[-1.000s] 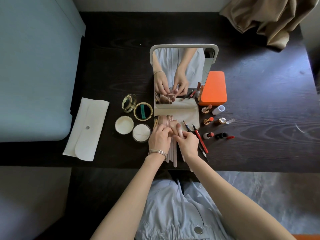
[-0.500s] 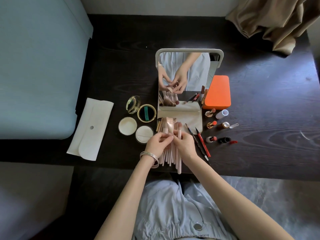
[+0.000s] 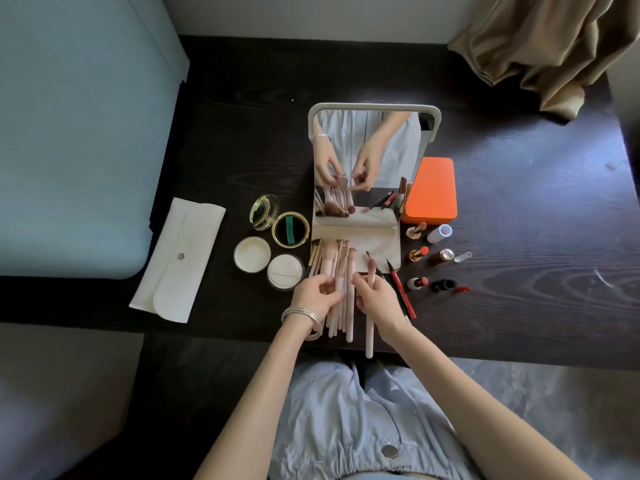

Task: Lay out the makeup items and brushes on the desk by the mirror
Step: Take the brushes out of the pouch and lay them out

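Note:
A white-framed mirror (image 3: 374, 109) stands on the dark desk (image 3: 519, 202), its beige base in front of it. A bunch of pink-handled makeup brushes (image 3: 337, 265) lies on that base, handles pointing toward me. My left hand (image 3: 317, 294) pinches the brushes at the left of the bunch. My right hand (image 3: 377, 299) holds a single pink brush (image 3: 370, 336), set a little apart on the right. Red and black pencils (image 3: 401, 289) lie just right of my right hand.
Lipsticks and small bottles (image 3: 420, 252) lie right of the mirror beside an orange box (image 3: 431, 190). Round compacts and powder puffs (image 3: 273, 242) sit on the left, then a white pouch (image 3: 178, 261). A blue cushion (image 3: 69, 133) is far left, a brown cloth (image 3: 554, 46) at the back right.
Both hands drew back toward me along the brush handles. My right hand separated one pink brush from the bunch and shifted it right.

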### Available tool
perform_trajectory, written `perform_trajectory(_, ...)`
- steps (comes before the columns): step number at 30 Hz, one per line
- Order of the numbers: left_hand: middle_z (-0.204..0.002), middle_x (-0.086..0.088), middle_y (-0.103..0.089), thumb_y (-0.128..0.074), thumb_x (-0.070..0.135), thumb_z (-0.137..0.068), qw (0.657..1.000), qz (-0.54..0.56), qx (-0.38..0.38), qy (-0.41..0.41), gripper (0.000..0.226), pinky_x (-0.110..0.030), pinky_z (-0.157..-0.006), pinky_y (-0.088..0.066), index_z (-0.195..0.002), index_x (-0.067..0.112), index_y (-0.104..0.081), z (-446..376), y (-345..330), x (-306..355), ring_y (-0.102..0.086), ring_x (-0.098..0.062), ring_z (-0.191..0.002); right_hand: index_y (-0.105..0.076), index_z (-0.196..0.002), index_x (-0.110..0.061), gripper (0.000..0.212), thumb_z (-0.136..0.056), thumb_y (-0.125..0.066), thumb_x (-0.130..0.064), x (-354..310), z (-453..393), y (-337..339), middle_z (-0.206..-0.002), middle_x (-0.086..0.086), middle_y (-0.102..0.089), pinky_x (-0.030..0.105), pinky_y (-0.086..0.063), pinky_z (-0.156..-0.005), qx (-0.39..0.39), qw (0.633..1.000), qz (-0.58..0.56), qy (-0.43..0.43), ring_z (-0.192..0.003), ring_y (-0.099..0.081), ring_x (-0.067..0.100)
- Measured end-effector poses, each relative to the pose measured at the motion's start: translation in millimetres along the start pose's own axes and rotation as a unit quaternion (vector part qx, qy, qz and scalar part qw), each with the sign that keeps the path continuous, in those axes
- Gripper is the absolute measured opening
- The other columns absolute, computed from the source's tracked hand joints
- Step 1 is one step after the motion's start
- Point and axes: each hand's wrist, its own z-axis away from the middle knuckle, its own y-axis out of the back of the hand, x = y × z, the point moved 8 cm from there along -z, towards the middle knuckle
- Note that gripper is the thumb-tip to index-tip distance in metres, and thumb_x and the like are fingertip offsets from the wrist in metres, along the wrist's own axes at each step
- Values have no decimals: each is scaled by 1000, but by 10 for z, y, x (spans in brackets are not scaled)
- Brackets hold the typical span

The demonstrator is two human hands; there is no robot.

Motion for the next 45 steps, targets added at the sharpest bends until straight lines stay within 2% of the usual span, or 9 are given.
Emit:
perform_trajectory(5, -95, -3, -71, -70, 22, -81, 989, -107, 96, -21, 26, -25, -79, -50, -105, 11, -66, -5, 33, 111, -64, -15, -89, -56, -107, -4, 20, -90, -47, -1, -81, -15, -9, -88, 6, -56, 39, -49, -80, -25, 996, 85, 13, -82, -54, 21)
perform_trajectory(10, -95, -4, -71, -70, 22, -82, 987, -118, 111, -19, 23, -26, -80, -51, -101, 11, -66, -3, -27, 156, -66, -17, -91, -60, -99, -2, 14, -88, -51, 0, -155, -67, 74, -96, 13, -64, 31, -50, -73, 39, 956, 277, 84, -89, -61, 26)
perform_trajectory(14, -96, -3, -71, -68, 23, -83, 985, -121, 119, -20, 22, -22, -75, -47, -102, 11, -66, -11, -33, 128, -66, -16, -92, -57, -116, -6, 30, -86, -57, -4, -209, -58, 105, -112, 8, -59, 25, -41, -78, 43, 934, 341, 96, -104, -57, 24)
perform_trajectory(18, -92, -2, -71, -66, 25, -85, 986, -124, 113, -19, 19, -25, -77, -51, -98, 12, -66, -20, -73, 90, -66, -17, -89, -50, -126, -7, 37, -89, -58, -12, -283, -65, 95, -125, 10, -55, 33, -45, -87, 49, 901, 414, 120, -111, -55, 26)
perform_trajectory(25, -91, -2, -71, -64, 29, -86, 987, -113, 112, -17, 20, -25, -77, -50, -98, 12, -66, -50, -125, 99, -66, -16, -88, -41, -136, -11, 47, -91, -54, -13, -359, -53, 44, -127, 9, -53, 36, -48, -77, 64, 856, 488, 154, -112, -55, 27)
perform_trajectory(28, -93, -3, -71, -64, 28, -86, 987, -114, 114, -16, 21, -25, -77, -50, -98, 11, -66, -66, -139, 86, -66, -17, -89, -28, -145, -14, 55, -94, -49, -16, -411, 17, 51, -128, 7, -49, 35, -46, -66, 83, 813, 543, 192, -115, -52, 25)
perform_trajectory(31, -91, -5, -71, -66, 24, -85, 986, -125, 110, -15, 19, -28, -78, -52, -97, 9, -64, -76, -168, 70, -66, -19, -88, -31, -143, -16, 51, -95, -47, -18, -329, 83, 61, -127, 8, -46, 35, -44, -62, 38, 787, 588, 183, -113, -51, 26)
perform_trajectory(34, -89, -5, -69, -69, 23, -82, 983, -148, 110, -23, 23, -31, -80, -52, -98, 10, -60, -81, -200, 78, -65, -20, -86, -46, -125, -17, 31, -95, -48, -18, -196, 136, 91, -121, 8, -46, 35, -45, -65, -14, 784, 601, 157, -109, -49, 27)
perform_trajectory(45, -98, -7, -66, -62, 28, -87, 964, -243, 101, -39, 24, -36, -79, -54, -104, 12, -56, -144, -279, 150, -65, -24, -88, -52, -119, -10, 27, -92, -50, -7, -137, 114, 50, -115, 9, -47, 32, -48, -66, -30, 791, 589, 164, -100, -53, 24)
